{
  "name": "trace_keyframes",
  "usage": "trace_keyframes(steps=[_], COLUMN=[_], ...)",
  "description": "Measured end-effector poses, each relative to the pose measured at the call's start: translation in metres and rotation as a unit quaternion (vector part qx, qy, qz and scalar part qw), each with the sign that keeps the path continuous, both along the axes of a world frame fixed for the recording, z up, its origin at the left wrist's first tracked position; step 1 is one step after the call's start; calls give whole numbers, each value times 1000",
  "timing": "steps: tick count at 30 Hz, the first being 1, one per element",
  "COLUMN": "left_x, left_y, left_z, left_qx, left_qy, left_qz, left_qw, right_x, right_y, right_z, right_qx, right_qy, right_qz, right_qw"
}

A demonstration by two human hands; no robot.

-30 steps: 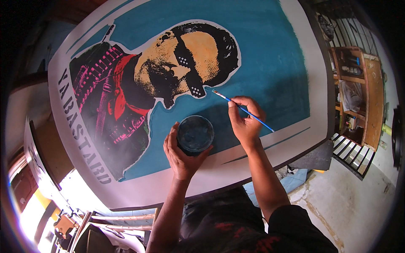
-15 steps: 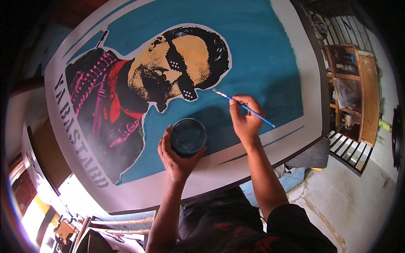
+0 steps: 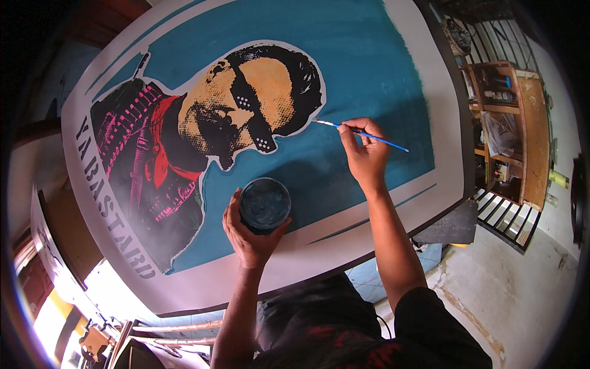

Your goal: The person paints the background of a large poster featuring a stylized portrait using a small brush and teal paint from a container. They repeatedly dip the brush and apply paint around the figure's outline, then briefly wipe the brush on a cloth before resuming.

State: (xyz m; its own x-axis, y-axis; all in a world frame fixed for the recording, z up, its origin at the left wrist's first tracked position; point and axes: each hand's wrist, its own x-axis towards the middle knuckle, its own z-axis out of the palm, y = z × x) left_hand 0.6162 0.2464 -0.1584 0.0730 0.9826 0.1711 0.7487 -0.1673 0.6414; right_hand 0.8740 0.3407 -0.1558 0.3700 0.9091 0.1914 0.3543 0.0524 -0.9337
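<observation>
A large sheet (image 3: pixel 387 74) carries a teal-painted background around a stencilled portrait (image 3: pixel 172 129) in black, pale orange, red and pink, outlined by a white edge. My right hand (image 3: pixel 365 150) grips a thin blue paintbrush (image 3: pixel 393 145), its bristles at the white edge right of the portrait's dark glasses. My left hand (image 3: pixel 249 237) holds a round container (image 3: pixel 265 204) of dark blue-grey paint over the teal area below the portrait. Large grey lettering runs down the sheet's white left margin.
A wooden shelf unit (image 3: pixel 528 141) with bags and small items stands at the right, beside a black slatted metal piece (image 3: pixel 510 221). A white board (image 3: pixel 58 258) leans at the lower left near pale wooden bars (image 3: pixel 172 332). A cracked pale floor (image 3: pixel 467 295) shows at the lower right.
The brush and my right hand have moved up and rightward along the portrait's white outline. The whole view has shifted slightly left, the container in my left hand appearing further left and lower.
</observation>
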Motion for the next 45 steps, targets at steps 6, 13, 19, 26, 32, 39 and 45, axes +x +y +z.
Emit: trace_keyframes(steps=[6,13,19,26,32,39,45], left_x=[0,-1,-2,0,-1,1,1], left_y=[0,-1,-1,0,-1,-1,1], left_z=[1,-2,0,1,1,0,0], left_qx=[-7,5,-24,-17,-30,-12,-10], left_qy=[7,-10,20,1,4,-9,-11], left_qz=[2,1,-4,4,2,10,5], left_qw=[1000,1000,999,1000,1000,1000,1000], right_x=[0,-3,-14,-14,-11,-3,6], right_y=[-1,-4,-9,-14,-12,-4,0], right_z=[-4,2,1,1,-1,-6,-5], right_qx=[6,19,31,-11,-7,26,2], right_qy=[5,19,-22,-16,-14,-46,-32], right_qz=[2,24,43,59,45,15,5], right_qw=[1000,999,998,998,999,999,999])
